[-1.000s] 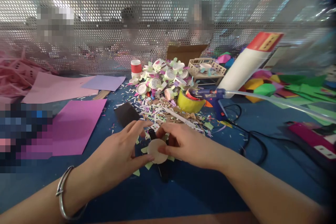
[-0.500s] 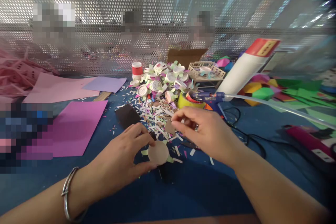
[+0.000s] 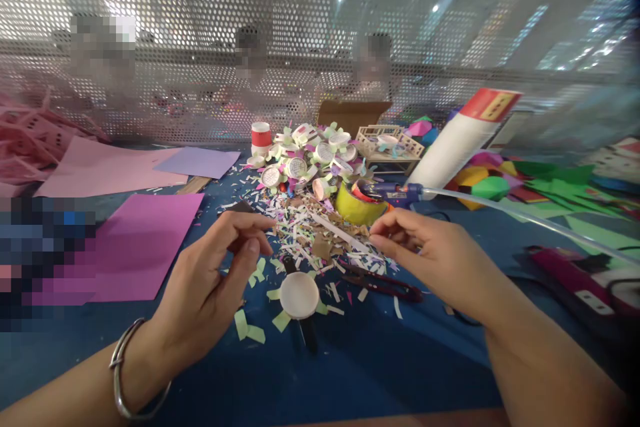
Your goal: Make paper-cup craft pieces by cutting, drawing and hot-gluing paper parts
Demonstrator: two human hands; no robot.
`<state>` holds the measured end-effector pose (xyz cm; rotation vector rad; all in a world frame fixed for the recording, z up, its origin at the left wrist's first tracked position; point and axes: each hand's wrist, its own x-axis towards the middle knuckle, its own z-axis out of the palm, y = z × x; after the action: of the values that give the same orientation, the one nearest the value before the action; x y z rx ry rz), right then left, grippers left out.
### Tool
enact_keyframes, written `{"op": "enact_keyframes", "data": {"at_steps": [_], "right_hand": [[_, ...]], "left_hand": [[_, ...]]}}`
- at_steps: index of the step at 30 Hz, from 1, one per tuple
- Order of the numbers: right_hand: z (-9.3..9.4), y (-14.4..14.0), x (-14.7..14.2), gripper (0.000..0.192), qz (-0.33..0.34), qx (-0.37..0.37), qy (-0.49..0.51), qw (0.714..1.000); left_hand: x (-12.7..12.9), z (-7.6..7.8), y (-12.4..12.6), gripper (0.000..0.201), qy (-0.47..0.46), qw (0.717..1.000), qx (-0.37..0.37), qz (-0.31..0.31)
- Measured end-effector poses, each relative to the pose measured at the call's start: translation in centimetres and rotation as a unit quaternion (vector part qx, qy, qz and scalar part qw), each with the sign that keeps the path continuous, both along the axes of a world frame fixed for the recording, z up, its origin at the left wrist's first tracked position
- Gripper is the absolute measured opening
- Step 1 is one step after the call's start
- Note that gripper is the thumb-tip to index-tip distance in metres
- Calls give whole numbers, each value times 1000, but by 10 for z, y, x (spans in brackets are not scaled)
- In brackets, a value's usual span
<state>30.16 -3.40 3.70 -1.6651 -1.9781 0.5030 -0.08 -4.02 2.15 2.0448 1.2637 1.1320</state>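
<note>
My right hand (image 3: 405,247) is closed in a pinch at the end of a long white paper strip (image 3: 340,232), which slants over the scraps. My left hand (image 3: 215,267) hovers with thumb and fingers apart and nothing visible in it, left of a small round white paper cup (image 3: 299,295). Pale green tabs (image 3: 281,321) stick out around that cup. Under the cup lies a dark narrow object (image 3: 309,335), partly covered. Loose green paper pieces (image 3: 249,328) rest beside it. Dark thread snips (image 3: 383,282) lie below my right hand.
Cut paper scraps (image 3: 320,247) lead back to a pile of similar cups (image 3: 310,157). A blue glue gun (image 3: 400,193) lies by a yellow tape roll (image 3: 357,203). Magenta sheet (image 3: 135,247) at left; leaning white roll (image 3: 445,153) at right. Beyond the perforated screen, people are blurred.
My left hand has let go of the cup and moved left and up. My right hand has shifted right, now with the white strip. The cup stays on the table.
</note>
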Motion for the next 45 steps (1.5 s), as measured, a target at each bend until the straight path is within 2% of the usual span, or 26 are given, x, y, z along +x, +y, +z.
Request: {"op": "enact_keyframes", "data": {"at_steps": [5, 12, 15, 17, 20, 24, 27, 33, 38, 40, 42, 45], "right_hand": [[-13, 9, -8, 15, 17, -4, -79, 997], [-32, 23, -13, 11, 38, -11, -155, 987], [-34, 24, -13, 12, 33, 8, -124, 992], [-32, 22, -13, 12, 17, 35, -83, 996], [-28, 17, -13, 12, -28, 110, -33, 993], [-25, 12, -15, 12, -69, 195, 9, 978], [-22, 13, -18, 13, -64, 200, 16, 978], [-13, 27, -33, 13, -10, 177, -9, 984], [-15, 39, -46, 14, 35, 141, -12, 989], [-17, 37, -49, 14, 23, 157, -13, 987], [-19, 30, -48, 14, -12, 206, -5, 978], [-15, 13, -37, 12, -38, 245, 35, 968]], "left_hand": [[4, -6, 3, 14, -48, 998, -25, 17], [7, -10, 6, 15, 7, 998, -57, -34], [5, -8, 9, 16, 72, 993, -61, -71], [4, -5, 12, 26, 112, 987, -64, -94], [0, -2, 15, 46, 164, 976, -86, -118], [-4, -1, 16, 56, 211, 963, -96, -137], [-5, -2, 16, 57, 221, 960, -88, -149], [-5, -8, 19, 57, 224, 958, -72, -163], [-8, -15, 26, 62, 230, 955, -56, -177], [-9, -18, 27, 63, 228, 955, -57, -183], [-10, -19, 28, 63, 225, 954, -64, -188], [-10, -21, 30, 64, 219, 953, -79, -193]]}}
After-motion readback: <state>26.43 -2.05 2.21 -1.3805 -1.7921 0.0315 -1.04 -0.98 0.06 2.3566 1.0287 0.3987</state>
